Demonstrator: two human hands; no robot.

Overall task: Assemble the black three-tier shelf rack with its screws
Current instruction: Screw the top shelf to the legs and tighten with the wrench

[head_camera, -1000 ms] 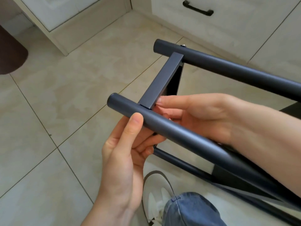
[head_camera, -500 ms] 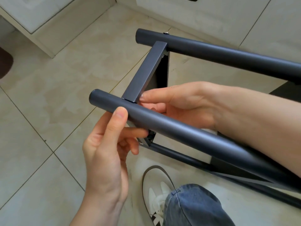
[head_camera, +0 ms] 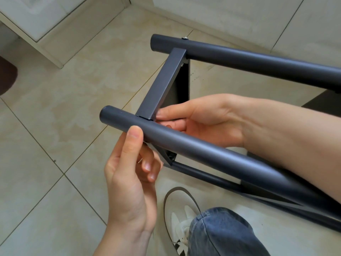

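Note:
The black rack (head_camera: 239, 61) lies on its side on the tiled floor. Two round poles run toward the lower right, and a flat shelf edge (head_camera: 162, 84) joins them. A screw head (head_camera: 184, 38) sticks out of the far pole. My left hand (head_camera: 129, 174) holds the near pole (head_camera: 193, 146) close to its end, thumb on top and fingers curled underneath. Something small and silvery shows at those fingers, too small to make out. My right hand (head_camera: 201, 119) reaches between the poles. Its straight fingers touch the shelf corner at the near pole, and the pole hides their tips.
My shoe (head_camera: 180, 215) and jeans leg (head_camera: 221, 235) are just below the rack. White cabinets (head_camera: 230, 13) line the far side, and a cabinet base (head_camera: 46, 39) is at the upper left. A dark rounded object (head_camera: 7, 74) sits at the left edge.
My left hand's fingers drew back from under the near pole and curled in, while the thumb stayed on top. The right hand stayed at the shelf corner. The view shifted slightly.

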